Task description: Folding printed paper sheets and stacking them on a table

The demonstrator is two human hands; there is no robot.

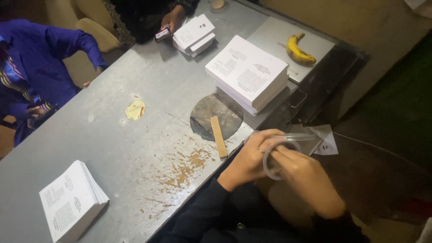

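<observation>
1. Off the near right edge of the grey table (112, 148), both hands work a roll of clear tape (278, 157) held in the air, not resting on anything.
2. Left hand (252, 159): fingers curled around the roll's left side, gripping it; ring on one finger.
3. Right hand (306, 177): fingers closed on the roll's right rim, thumb and fingertips pinching at the tape edge; a clear strip runs off the top toward the right.
4. Small wooden stick (218, 136) lies on the table just left of the hands, one end on a dark round patch (216, 116).
5. Tall stack of printed sheets (246, 72) sits beyond the patch; a banana (298, 49) lies on a grey board (274, 33) behind it.
6. Another stack of printed sheets (72, 200) at the near left corner.
7. Round yellowish sticker (135, 110) mid-table.
8. Far side: another person's hand (170, 22) holds a small device beside a stack of small white booklets (194, 35).
9. Person in blue sleeve (67, 45) at far left.
</observation>
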